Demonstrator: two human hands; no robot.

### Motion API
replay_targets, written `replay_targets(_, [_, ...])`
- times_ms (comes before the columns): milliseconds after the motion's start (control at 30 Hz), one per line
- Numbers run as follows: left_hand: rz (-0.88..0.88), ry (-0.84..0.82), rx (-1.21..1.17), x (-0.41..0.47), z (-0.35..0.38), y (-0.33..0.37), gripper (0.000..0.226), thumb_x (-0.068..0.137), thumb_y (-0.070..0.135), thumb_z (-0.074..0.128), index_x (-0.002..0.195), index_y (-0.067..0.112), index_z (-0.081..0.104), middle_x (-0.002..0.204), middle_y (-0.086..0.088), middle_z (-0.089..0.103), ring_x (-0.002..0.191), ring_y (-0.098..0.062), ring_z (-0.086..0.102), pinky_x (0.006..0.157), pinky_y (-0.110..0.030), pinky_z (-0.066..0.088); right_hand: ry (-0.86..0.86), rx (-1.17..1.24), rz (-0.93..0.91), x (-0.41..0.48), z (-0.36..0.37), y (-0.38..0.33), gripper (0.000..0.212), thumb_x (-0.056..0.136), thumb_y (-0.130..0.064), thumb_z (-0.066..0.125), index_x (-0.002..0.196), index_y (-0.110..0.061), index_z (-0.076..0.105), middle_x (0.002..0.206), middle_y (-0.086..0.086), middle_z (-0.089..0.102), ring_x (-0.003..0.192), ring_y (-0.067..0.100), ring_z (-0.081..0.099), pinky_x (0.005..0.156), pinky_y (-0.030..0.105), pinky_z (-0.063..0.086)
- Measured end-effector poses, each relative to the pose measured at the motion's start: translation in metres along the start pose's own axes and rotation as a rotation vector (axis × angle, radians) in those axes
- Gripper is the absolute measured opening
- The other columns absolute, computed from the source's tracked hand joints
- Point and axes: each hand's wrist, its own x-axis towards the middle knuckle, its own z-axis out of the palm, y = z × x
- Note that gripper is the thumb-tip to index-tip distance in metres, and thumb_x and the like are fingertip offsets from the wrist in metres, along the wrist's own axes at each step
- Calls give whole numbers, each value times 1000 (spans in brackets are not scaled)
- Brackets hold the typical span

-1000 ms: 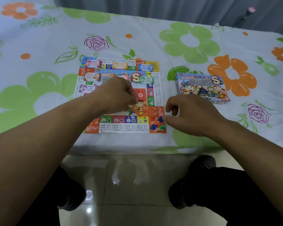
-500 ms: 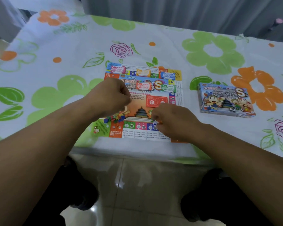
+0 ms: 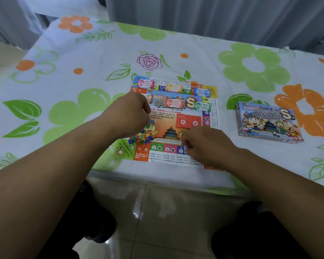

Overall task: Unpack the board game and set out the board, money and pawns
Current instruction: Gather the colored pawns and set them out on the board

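Nearest the person, the board (image 3: pixel 158 156) lay flat on the flowered tablecloth (image 3: pixel 79 75), with its near edge close to the table's near edge. That was the first risk. The right hand (image 3: pixel 207 144) rested on the near right squares, fingertips curled down onto a small white die (image 3: pixel 186 147) and apparently pinching it. A die let go carelessly there could roll off the edge onto the tiled floor.

To the left, a loose heap of coloured pawns (image 3: pixel 138 140) sat on the board's near left corner, just beneath the left wrist. The left hand (image 3: pixel 132 113) hovered above them with its fingers curled into a narrow fist. I could not tell whether it held anything, because its back hid the palm. A dropped wrist or a sweeping forearm would probably scatter the heap (the pieces looked light and small), and some might go over the edge.

Farther in, a red card deck (image 3: pixel 189 121) lay right of centre. Beyond it, money was set out in small stacks: red (image 3: pixel 174 103) and green (image 3: pixel 202 106), then pink (image 3: pixel 146 83), orange (image 3: pixel 174 88) and blue (image 3: pixel 201 92) along the far edge. The board looked like thin folded paper, so a forearm dragging it might shift every stack at once.

The game box (image 3: pixel 267 121) stood well apart to the right.
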Motion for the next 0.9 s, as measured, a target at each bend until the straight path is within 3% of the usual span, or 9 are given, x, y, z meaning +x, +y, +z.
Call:
replay_targets(100, [-15,-19,22,-1,0,0,16,92,4,55,90,19,62,92,-8,69,86,-25,68,62,-32,53,39,35,-1,3,0,-3,9,96,-32,60,96,-24,55,105,-3,65,87,18,60,74,32,53])
replay_targets(233, [-41,-42,22,-3,-4,3,16,94,2,49,97,3,65,95,-15,71,89,-32,69,77,-50,59,139,177,37,17,-8,-10,3,92,-23,63,94,-21,63,95,-3,65,82,17,59,69,33,52])
replay_targets(433, [-85,0,19,-1,-16,-2,20,92,-2,48,103,-1,64,98,-16,72,90,-33,70,79,-51,59,250,342,57,48,-18,-20,7,88,-21,69,95,-21,69,88,-4,68,81,17,63,72,35,54])
replay_targets(633, [-82,-1,17,0,-19,-7,17,91,-1,55,107,-1,62,98,-17,71,90,-33,70,79,-52,59,318,215,20,82,-13,-28,9,91,-18,62,99,-15,64,91,3,66,82,25,60,70,38,53])
replay_targets(900, [-59,19,101,0,-21,-8,22,94,11,59,115,7,59,107,-11,67,94,-26,68,82,-45,57,287,67,41,105,-13,-36,11,88,-8,58,81,-16,56,80,3,60,73,26,58,60,36,48])
